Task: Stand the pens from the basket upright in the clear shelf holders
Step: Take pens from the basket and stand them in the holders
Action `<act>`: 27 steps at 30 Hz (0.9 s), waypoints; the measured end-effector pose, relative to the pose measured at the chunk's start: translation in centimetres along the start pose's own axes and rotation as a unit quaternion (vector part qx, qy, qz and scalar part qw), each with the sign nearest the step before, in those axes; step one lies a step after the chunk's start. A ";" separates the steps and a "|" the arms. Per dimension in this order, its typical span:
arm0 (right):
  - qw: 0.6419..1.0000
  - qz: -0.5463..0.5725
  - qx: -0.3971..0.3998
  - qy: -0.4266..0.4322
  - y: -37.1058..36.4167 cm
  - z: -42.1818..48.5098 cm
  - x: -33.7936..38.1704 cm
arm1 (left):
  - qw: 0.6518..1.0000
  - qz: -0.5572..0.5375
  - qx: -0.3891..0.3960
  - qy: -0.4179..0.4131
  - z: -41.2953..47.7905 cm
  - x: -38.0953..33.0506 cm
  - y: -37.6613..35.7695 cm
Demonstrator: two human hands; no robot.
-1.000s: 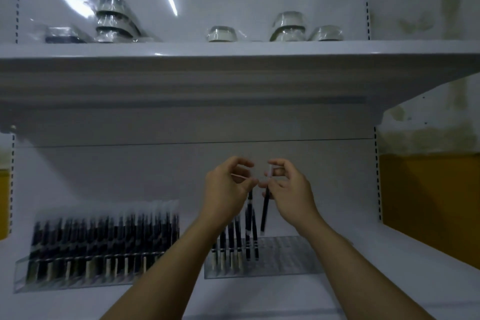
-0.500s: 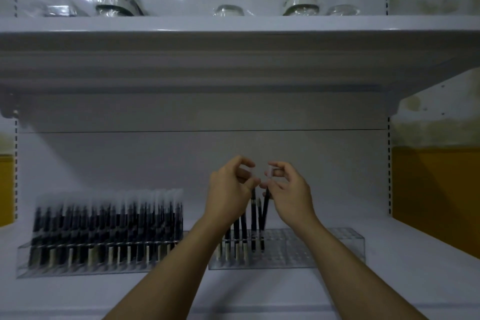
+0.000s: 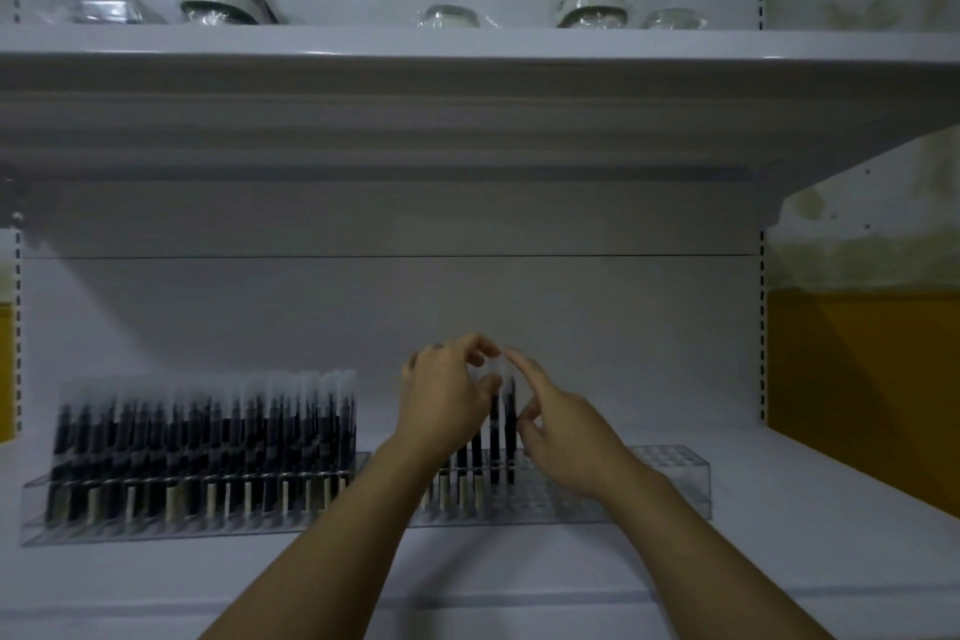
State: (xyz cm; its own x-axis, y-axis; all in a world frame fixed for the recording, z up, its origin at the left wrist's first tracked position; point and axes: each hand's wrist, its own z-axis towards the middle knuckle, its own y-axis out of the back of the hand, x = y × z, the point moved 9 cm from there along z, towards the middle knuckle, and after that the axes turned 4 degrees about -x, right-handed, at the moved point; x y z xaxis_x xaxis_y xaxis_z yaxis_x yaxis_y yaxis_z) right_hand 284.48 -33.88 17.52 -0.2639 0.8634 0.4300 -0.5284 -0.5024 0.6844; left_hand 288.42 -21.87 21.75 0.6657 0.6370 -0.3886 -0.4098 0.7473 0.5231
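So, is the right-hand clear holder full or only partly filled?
Partly filled. The right holder has pens standing only at its left end; the rest of it, toward the right, is empty.

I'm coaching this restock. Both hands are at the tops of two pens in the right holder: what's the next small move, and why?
Probably release and draw both hands back. The two pens between the left hand and right hand look upright with their lower ends down in the right holder, whose right part has empty slots waiting for more.
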 end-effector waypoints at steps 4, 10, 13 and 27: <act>0.998 -0.054 0.023 0.013 -0.2 -0.4 0.6 | 0.998 0.063 0.018 -0.018 -0.5 0.4 -0.8; 0.999 -0.034 0.033 0.003 -0.2 -1.1 0.6 | 0.995 0.089 0.015 -0.049 -1.4 0.1 -0.3; 0.998 -0.054 0.042 0.000 -0.1 -1.8 0.9 | 0.991 0.113 0.014 -0.067 -2.2 -0.4 0.4; 0.998 -0.048 -0.024 0.044 -1.2 -9.0 6.5 | 0.988 0.086 -0.043 -0.123 -12.0 -0.6 6.0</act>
State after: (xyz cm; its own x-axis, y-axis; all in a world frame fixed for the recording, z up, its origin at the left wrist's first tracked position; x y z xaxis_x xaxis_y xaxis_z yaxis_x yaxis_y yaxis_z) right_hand 276.10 -27.29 14.17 -0.2791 0.9096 0.3079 -0.5926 -0.4154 0.6901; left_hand 278.14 -15.52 16.02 0.7088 0.6987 -0.0972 -0.5748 0.6519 0.4945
